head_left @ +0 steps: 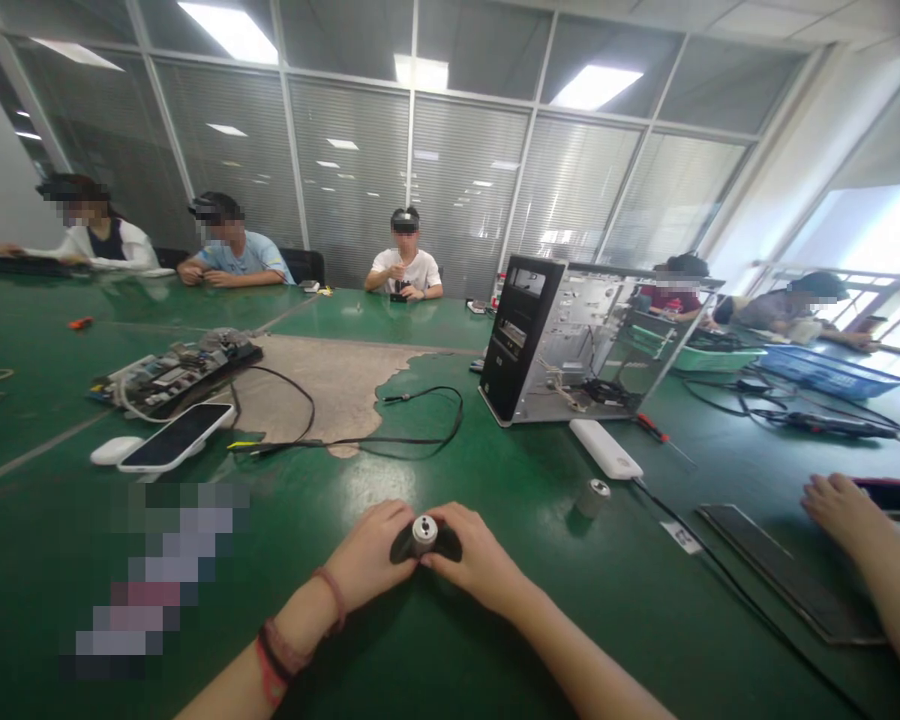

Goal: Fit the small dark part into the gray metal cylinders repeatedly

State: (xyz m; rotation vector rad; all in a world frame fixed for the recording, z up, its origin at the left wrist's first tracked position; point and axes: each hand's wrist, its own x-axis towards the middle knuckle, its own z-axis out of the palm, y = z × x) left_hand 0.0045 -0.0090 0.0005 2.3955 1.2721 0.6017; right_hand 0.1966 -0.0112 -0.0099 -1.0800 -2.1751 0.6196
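A small silver metal cylinder [424, 534] stands upright, with dark holes and a slot in its top face. My left hand [375, 548] curls around its left side, thumb toward the front. From the right, my right hand [474, 556] closes on the same cylinder, and the two thumbs almost meet before it. Dark patches show inside both curled hands; I cannot tell if they are shadow or a black part. A second, similar metal cylinder [594, 496] stands on the table to the right, touched by no hand.
Beyond my hands are an open computer case [529, 345], a white power bank [606, 450] with a black cable, a screwdriver [656, 430], a phone [178, 438] and a circuit-board assembly [184, 370]. A co-worker's hand [844, 515] rests near a dark flat panel [784, 570]. Several people sit around the table.
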